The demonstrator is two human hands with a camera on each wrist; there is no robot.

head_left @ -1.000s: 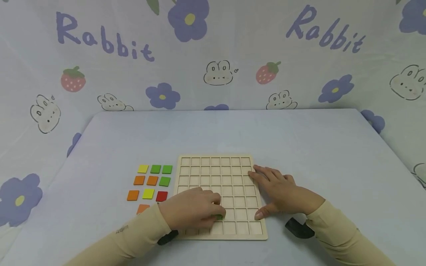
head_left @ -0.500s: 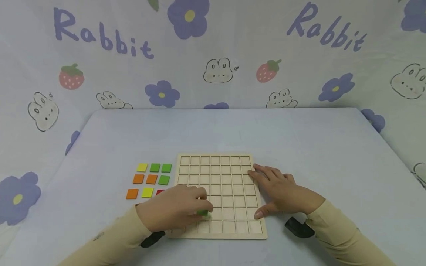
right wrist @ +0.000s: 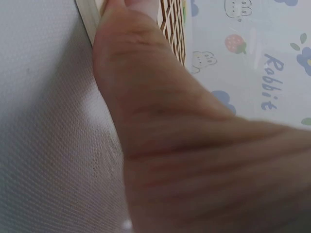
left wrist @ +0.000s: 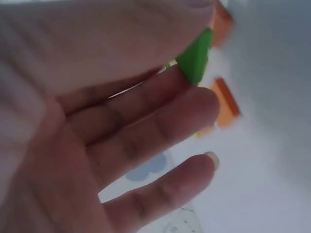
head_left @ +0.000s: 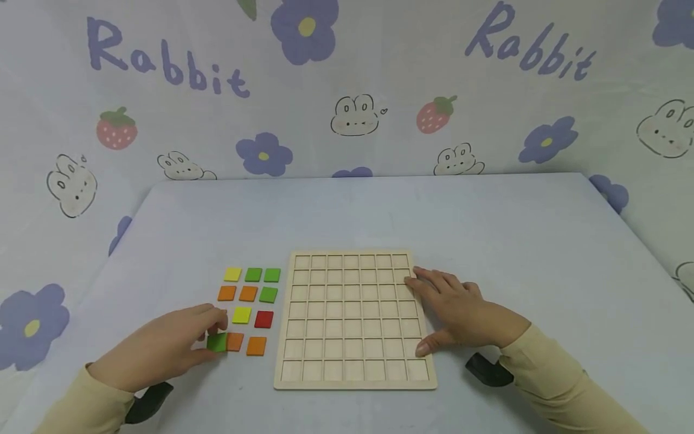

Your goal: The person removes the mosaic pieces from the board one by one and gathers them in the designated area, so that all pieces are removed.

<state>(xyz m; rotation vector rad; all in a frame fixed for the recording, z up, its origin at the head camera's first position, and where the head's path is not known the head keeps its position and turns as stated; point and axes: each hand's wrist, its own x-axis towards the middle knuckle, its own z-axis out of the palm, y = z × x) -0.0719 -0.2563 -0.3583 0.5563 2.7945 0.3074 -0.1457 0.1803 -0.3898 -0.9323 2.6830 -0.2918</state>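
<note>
Left of the board, my left hand pinches a green square tile between thumb and fingers. In the left wrist view, the green tile stands tilted at the fingertips, with the ring and little fingers spread apart from it. An orange tile lies right beside it, and another orange tile sits further right. My right hand rests at the right edge of the wooden grid board, fingers spread on its rim and thumb on the lower right side. The board's square cells hold no tiles.
Above the left hand, loose tiles lie in rough rows: yellow, green, orange, red and several more. A white cloth covers the table, and a printed curtain hangs behind.
My left hand has moved left off the board, carrying the green tile to the loose tiles and now covering the leftmost orange one. The right hand has stayed at the board's edge.
</note>
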